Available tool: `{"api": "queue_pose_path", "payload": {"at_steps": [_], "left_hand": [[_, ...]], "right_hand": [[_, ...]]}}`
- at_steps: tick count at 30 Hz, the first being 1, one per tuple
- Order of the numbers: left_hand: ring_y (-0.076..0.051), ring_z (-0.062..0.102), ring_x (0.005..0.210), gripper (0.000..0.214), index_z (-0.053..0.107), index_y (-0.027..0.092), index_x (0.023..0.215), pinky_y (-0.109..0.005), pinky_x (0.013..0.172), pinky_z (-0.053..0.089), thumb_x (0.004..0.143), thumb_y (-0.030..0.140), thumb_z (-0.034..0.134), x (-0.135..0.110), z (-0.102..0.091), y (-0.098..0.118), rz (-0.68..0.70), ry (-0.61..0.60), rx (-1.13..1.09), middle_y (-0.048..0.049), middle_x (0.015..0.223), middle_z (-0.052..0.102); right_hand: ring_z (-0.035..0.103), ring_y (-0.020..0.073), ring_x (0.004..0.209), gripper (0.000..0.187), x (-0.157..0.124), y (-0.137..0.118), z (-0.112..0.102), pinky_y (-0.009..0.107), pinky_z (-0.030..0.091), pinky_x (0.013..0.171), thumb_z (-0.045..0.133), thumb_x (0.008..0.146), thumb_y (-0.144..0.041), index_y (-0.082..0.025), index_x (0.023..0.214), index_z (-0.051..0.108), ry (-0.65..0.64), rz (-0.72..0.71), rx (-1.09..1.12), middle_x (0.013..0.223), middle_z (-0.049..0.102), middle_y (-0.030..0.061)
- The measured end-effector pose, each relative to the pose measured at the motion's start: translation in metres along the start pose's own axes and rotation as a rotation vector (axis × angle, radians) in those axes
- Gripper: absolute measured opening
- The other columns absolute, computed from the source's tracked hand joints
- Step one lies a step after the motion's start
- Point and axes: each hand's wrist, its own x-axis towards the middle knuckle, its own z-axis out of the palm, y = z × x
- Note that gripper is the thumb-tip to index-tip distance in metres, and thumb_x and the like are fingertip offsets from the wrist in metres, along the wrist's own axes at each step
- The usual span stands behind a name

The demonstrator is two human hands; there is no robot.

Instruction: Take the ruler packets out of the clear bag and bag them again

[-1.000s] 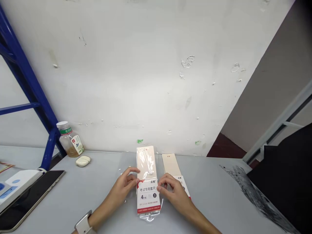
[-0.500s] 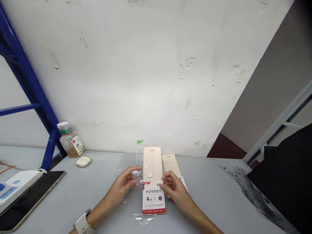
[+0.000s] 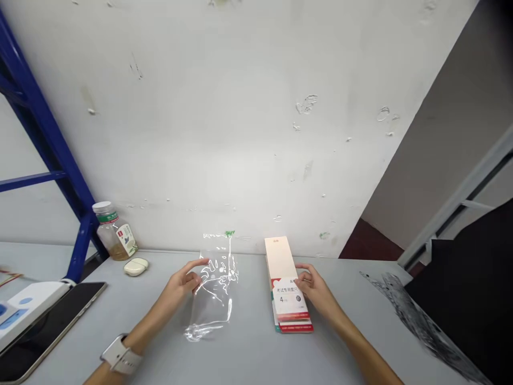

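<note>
My left hand (image 3: 185, 279), with a white watch on its wrist, grips the left edge of a clear plastic pouch (image 3: 212, 307). Glare and bright creases run across the pouch, and I cannot tell whether more than one layer lies there. My right hand (image 3: 315, 289) holds the right edge of a printed card (image 3: 279, 256), cream above and white with a red strip below. This card rests on a small stack of similar cards (image 3: 295, 327), whose lower ends show beneath it. The right fingers partly cover the card's edge.
At the left stand a clear jar (image 3: 116, 235) with a white lid and a cream oval case (image 3: 136, 266). A dark-screened phone (image 3: 52, 326) lies by a white and blue device (image 3: 24, 310). The wall (image 3: 240, 133) rises behind the table; black material (image 3: 468, 289) is at the right.
The printed card has moved right, onto the stack, with my right hand. My left hand and the clear pouch have shifted left, apart from the card.
</note>
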Motion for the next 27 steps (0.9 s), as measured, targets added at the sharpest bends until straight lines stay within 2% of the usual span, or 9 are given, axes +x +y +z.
{"api": "queue_pose_path", "payload": {"at_steps": [2,4,6,8,11,15,21,27], "left_hand": [[-0.018,0.053,0.062,0.047,0.064,0.027,0.12,-0.031,0.072,0.044,0.076,0.041,0.056,0.005,-0.007,-0.008,-0.04,0.029,0.018,0.0072,0.053,0.047],[-0.018,0.055,0.062,0.047,0.065,0.025,0.117,-0.031,0.069,0.045,0.073,0.039,0.056,0.01,-0.012,-0.016,-0.059,0.047,0.037,0.0049,0.058,0.055],[-0.018,0.056,0.063,0.047,0.066,0.022,0.113,-0.032,0.068,0.046,0.07,0.039,0.055,0.014,-0.014,-0.021,-0.044,0.059,0.072,-0.0008,0.078,0.066],[-0.019,0.058,0.067,0.046,0.065,0.021,0.111,-0.032,0.069,0.048,0.071,0.042,0.053,0.015,-0.013,-0.023,-0.026,0.084,0.17,-0.0047,0.095,0.069],[-0.024,0.06,0.084,0.045,0.065,0.023,0.11,-0.036,0.078,0.05,0.075,0.048,0.05,0.013,-0.01,-0.025,-0.034,0.131,0.341,-0.006,0.101,0.067],[-0.031,0.053,0.108,0.045,0.065,0.024,0.107,-0.043,0.09,0.047,0.074,0.053,0.055,0.01,-0.006,-0.029,-0.061,0.15,0.399,-0.008,0.118,0.063],[-0.031,0.06,0.103,0.06,0.06,0.022,0.118,-0.043,0.086,0.05,0.074,0.063,0.054,0.007,-0.005,-0.028,-0.158,0.086,0.375,-0.0111,0.109,0.064],[-0.032,0.059,0.112,0.072,0.055,0.019,0.124,-0.044,0.095,0.045,0.073,0.068,0.052,0.005,-0.003,-0.025,-0.192,0.015,0.325,-0.0162,0.119,0.06]], "right_hand": [[0.065,0.0229,0.074,0.036,0.003,0.004,-0.008,0.035,0.049,0.069,0.062,0.076,-0.048,-0.027,0.103,0.053,0.009,0.013,-0.076,0.07,0.059,-0.0039],[0.066,0.0234,0.076,0.033,0.005,0.008,-0.012,0.035,0.049,0.07,0.058,0.077,-0.046,-0.027,0.103,0.054,0.013,0.02,-0.17,0.069,0.06,-0.0036],[0.066,0.0236,0.078,0.031,0.007,0.013,-0.013,0.034,0.049,0.07,0.054,0.078,-0.044,-0.027,0.104,0.053,0.012,0.028,-0.242,0.069,0.061,-0.0032],[0.065,0.0234,0.077,0.031,0.008,0.017,-0.013,0.034,0.048,0.068,0.054,0.077,-0.042,-0.027,0.104,0.053,0.012,0.037,-0.271,0.069,0.061,-0.0032],[0.062,0.0211,0.07,0.032,0.008,0.02,-0.013,0.032,0.047,0.064,0.054,0.077,-0.042,-0.026,0.104,0.054,0.009,0.045,-0.33,0.066,0.059,-0.0048],[0.058,0.0178,0.065,0.027,0.006,0.019,-0.014,0.029,0.044,0.06,0.055,0.077,-0.042,-0.026,0.099,0.057,-0.014,0.051,-0.397,0.066,0.057,-0.0053],[0.056,0.016,0.062,0.027,-0.001,0.009,-0.014,0.028,0.044,0.057,0.052,0.081,-0.045,-0.025,0.097,0.06,-0.05,0.061,-0.454,0.072,0.06,-0.0033],[0.06,0.0181,0.075,0.039,-0.013,-0.005,-0.004,0.029,0.047,0.066,0.046,0.087,-0.046,-0.028,0.118,0.06,-0.074,0.006,-0.669,0.097,0.061,0.0027]]}}
